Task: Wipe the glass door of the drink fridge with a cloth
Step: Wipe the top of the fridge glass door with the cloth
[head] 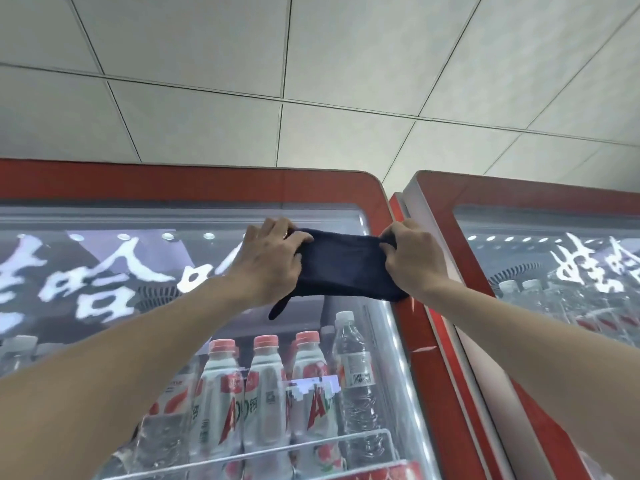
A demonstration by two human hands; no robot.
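A dark navy cloth is stretched between both hands against the upper right corner of the fridge's glass door. My left hand grips the cloth's left end, fingers curled over its top edge. My right hand grips the right end, close to the door's red frame. A loose corner of the cloth hangs down below my left wrist. White lettering reflects in the glass to the left of the hands.
Inside the fridge, bottles with red caps and a clear water bottle stand on a wire shelf. A second red fridge stands directly to the right. White ceiling tiles fill the upper view.
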